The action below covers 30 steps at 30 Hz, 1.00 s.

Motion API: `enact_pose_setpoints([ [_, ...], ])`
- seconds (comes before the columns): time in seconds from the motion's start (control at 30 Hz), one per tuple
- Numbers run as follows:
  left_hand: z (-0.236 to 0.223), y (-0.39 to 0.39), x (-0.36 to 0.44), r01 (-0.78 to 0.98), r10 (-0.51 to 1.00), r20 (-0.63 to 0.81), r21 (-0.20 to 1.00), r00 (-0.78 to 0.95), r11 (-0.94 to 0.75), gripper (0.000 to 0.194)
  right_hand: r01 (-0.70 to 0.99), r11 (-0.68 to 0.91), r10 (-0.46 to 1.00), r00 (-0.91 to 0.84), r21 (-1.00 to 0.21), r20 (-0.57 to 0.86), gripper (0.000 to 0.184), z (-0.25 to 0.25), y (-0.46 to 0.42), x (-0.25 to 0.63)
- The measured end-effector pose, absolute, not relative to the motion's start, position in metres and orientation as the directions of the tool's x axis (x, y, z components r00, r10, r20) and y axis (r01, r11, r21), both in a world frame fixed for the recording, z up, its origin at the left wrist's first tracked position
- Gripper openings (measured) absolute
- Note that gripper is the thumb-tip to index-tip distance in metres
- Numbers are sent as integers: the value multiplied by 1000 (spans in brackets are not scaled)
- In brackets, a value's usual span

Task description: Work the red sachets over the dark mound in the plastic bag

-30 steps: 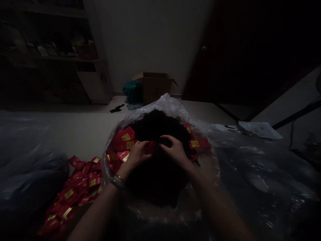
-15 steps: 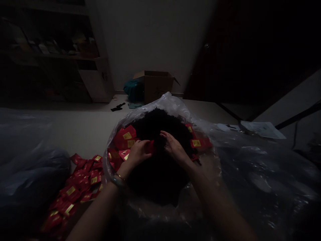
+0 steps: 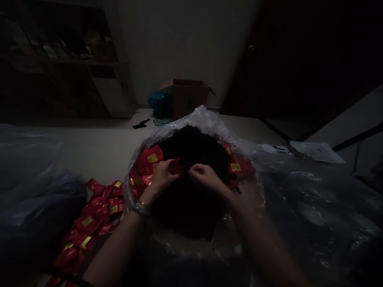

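A dim room surrounds the work: a shelf unit [image 3: 103, 61] at the far left, a dark door [image 3: 296, 63] at the far right, and an open cardboard box [image 3: 190, 99] against the wall with a teal bundle [image 3: 160, 104] beside it. Bulky plastic sheeting [image 3: 302, 207] fills the right side, and a pile of red packets [image 3: 89, 219] spreads at the left.

Nearer, a clear plastic bag [image 3: 204, 114] stands wide open, its crumpled rim encircling a black, crumbly heap [image 3: 191, 139]. More red packets with gold labels [image 3: 149, 157] crowd its inner left edge; others lie at the right.

Above the heap, the left hand [image 3: 161, 176] grips a red packet [image 3: 176, 164] — small, plain-looking and largely hidden by the fingers. The right hand [image 3: 207, 176] hovers just beside it, fingers curled; I cannot tell whether they pinch anything.
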<state>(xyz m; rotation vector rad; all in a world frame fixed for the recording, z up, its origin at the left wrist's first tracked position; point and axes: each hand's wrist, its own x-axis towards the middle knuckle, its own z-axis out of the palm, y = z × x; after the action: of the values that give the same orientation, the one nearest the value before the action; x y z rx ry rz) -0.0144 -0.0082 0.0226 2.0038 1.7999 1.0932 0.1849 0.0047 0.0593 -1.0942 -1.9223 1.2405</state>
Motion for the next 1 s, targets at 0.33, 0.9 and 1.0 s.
enact_pose_setpoints([
  [0.33,29,-8,-20,743,926,374,635,-56,-212,49,464,871,445,-884,-163,-139,57,30,-44,144],
  [0.9,27,-5,-32,736,935,337,605,109,-304,51,470,306,883,-465,-828,63,22,45,18,189],
  [1.0,27,-5,-34,746,931,348,589,114,-311,50,384,175,924,-381,-906,17,19,57,21,197],
])
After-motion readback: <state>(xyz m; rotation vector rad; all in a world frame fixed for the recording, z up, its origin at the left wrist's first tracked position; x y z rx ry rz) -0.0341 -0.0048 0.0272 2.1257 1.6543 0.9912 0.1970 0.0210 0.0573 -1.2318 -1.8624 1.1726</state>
